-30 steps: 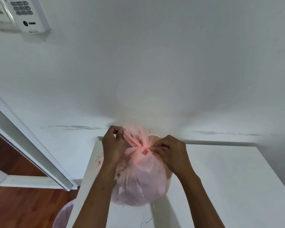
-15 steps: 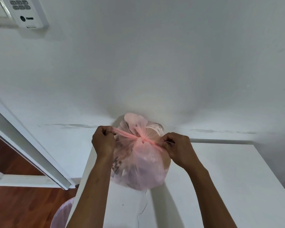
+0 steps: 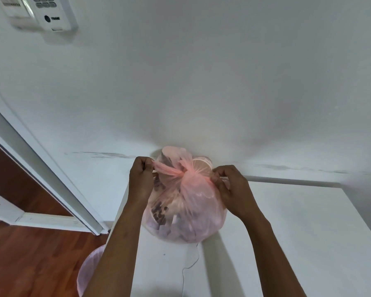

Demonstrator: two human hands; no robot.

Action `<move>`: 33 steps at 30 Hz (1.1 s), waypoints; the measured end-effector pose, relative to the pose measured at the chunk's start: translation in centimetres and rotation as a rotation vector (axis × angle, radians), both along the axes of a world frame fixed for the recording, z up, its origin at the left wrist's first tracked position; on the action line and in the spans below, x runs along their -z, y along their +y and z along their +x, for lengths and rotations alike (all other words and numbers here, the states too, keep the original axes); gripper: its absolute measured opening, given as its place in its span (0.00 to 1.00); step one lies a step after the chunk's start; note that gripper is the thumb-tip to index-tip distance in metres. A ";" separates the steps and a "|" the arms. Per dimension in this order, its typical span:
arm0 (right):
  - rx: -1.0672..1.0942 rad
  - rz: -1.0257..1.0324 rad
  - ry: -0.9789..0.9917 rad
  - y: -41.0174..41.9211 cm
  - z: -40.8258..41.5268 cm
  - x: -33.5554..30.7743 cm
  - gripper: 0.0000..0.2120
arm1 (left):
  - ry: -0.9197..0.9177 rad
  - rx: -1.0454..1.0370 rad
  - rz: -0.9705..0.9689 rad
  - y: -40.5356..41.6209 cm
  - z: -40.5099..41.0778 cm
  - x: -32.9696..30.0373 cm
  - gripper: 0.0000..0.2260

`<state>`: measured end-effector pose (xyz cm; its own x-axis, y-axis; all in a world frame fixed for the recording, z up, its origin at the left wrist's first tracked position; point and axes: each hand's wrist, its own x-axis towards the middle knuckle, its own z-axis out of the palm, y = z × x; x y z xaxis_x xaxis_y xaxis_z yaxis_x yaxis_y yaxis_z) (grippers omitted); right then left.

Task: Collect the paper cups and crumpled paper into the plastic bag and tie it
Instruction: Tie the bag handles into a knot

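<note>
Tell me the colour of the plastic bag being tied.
Translucent pink plastic bag, seen in the head view.

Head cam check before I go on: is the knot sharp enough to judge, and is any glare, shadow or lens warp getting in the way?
Head view: the knot on the pink plastic bag reads clearly, slightly soft; left hand and right hand sharp; no glare; soft shadow behind the bag on the wall; wide-angle bending of the door frame.

Head view, close above table; wall-facing
</note>
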<state>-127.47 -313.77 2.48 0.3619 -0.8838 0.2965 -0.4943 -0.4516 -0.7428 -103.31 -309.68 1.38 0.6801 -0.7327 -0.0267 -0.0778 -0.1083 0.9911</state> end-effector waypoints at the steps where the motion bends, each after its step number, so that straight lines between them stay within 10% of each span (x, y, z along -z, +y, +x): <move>1: -0.008 0.036 -0.037 0.1 0.3 0.2 0.01 | 0.002 0.007 0.009 0.3 -0.2 0.1 0.10; 12: -0.121 0.358 -0.015 2.4 2.7 1.5 0.28 | -0.246 -0.036 0.246 5.7 -2.0 -0.3 0.23; 19: -0.194 0.362 0.014 6.1 8.2 1.7 0.20 | -0.240 -0.224 0.376 12.9 1.1 0.3 0.37; 33: -0.333 0.350 -0.150 17.1 30.2 5.0 0.03 | -0.207 -0.556 0.257 26.5 20.3 2.9 0.29</move>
<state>-97.23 -296.66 -2.50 0.6170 -0.7836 0.0730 -0.2425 -0.2775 -0.9296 -82.99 -283.14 -1.53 0.9662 -0.2573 0.0177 -0.1282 -0.4196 0.8986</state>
